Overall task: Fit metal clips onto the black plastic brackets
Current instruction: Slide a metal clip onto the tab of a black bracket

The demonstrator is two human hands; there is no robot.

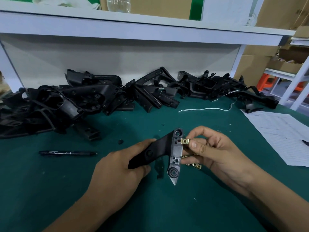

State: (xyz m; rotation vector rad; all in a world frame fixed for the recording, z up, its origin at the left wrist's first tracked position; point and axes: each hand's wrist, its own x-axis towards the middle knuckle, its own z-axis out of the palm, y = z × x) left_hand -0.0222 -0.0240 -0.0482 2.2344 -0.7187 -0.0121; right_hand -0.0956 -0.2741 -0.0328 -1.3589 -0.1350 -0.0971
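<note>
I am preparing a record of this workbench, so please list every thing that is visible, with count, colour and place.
bracket: one, black, held above the mat
metal clip: one, brass, at the bracket's upper edge
spare clips: several, brass, under the right hand
bracket pile: many, black, along the back
pen: one, black, left on the mat
paper sheet: one, white, right
string: one, white, near the pile
mat: green
left hand: grips the bracket
right hand: pinches the clip

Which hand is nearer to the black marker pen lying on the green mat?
Left. The left hand grips the bracket just right of the marker pen; the right hand, pinching a brass clip, is farther right.
</note>
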